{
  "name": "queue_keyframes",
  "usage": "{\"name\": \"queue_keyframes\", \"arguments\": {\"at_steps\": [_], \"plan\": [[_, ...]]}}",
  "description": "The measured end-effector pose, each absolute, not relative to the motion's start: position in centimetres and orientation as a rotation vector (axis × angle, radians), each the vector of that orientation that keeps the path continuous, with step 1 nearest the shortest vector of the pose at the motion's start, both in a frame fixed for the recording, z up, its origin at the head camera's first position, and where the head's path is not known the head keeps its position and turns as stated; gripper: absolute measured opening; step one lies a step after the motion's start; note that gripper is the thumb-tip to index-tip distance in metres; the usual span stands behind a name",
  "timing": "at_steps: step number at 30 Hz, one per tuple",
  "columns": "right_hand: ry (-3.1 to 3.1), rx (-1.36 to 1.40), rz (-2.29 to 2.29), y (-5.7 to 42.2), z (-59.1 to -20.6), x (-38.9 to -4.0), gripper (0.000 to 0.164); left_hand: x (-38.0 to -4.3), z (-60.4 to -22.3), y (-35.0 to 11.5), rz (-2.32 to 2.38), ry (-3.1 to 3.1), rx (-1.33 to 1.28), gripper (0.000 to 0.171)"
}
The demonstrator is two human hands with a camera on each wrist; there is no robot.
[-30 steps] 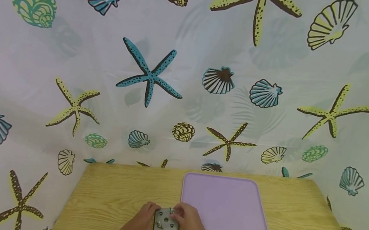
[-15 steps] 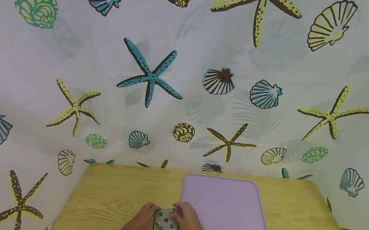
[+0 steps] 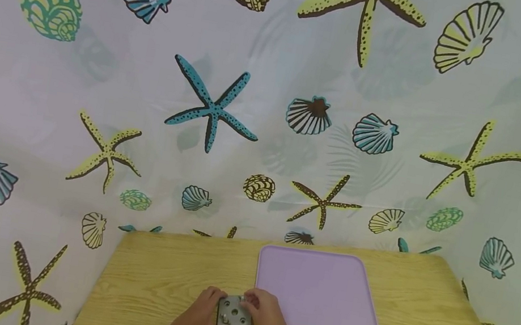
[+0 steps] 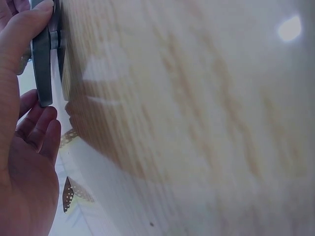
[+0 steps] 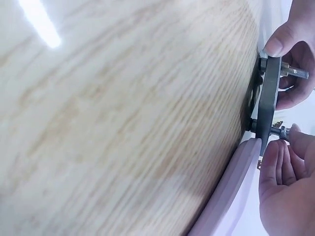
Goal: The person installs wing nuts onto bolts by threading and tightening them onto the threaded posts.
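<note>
A square grey metal plate (image 3: 237, 322) with several holes lies near the front middle of the table. My left hand (image 3: 199, 318) grips it by the left side, thumb along the near edge and fingers at the far one. A threaded bolt (image 5: 298, 73) with a nut stands up from the plate's near-left part. At the far-right corner, my right hand (image 3: 267, 316) pinches a nut (image 5: 284, 132) on a second bolt; its fingertips partly hide it. In the right wrist view, the bolts' dark lower ends hold the plate slightly off the table.
A flat lilac tray (image 3: 317, 290) lies just right of the plate, behind the right hand. The wood-grain table (image 3: 161, 261) is enclosed by a white curtain (image 3: 263, 146) printed with shells and starfish.
The right hand's fingers shift slightly at the nut, rising a little and then lowering again. The plate and left hand stay in place.
</note>
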State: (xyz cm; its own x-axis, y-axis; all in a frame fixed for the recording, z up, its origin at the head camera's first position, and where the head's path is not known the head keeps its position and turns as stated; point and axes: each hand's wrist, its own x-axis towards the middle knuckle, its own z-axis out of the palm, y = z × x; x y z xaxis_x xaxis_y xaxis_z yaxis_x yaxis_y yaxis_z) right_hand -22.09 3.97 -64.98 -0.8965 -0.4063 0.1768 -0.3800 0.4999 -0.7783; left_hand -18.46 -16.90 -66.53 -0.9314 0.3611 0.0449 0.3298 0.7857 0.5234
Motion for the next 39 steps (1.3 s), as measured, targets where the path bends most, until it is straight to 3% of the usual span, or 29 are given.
{"name": "queue_keyframes", "arguments": {"at_steps": [23,39], "plan": [[2.693,-0.725,-1.351,3.91,-64.67,-22.48,0.034,-18.71,-67.16,-16.97,0.805,2.951,0.583,0.083],[2.727,-0.695,-1.382,3.81,-64.88,-22.0,0.023,-18.69,-67.25,-16.97,0.814,2.941,0.578,0.083]]}}
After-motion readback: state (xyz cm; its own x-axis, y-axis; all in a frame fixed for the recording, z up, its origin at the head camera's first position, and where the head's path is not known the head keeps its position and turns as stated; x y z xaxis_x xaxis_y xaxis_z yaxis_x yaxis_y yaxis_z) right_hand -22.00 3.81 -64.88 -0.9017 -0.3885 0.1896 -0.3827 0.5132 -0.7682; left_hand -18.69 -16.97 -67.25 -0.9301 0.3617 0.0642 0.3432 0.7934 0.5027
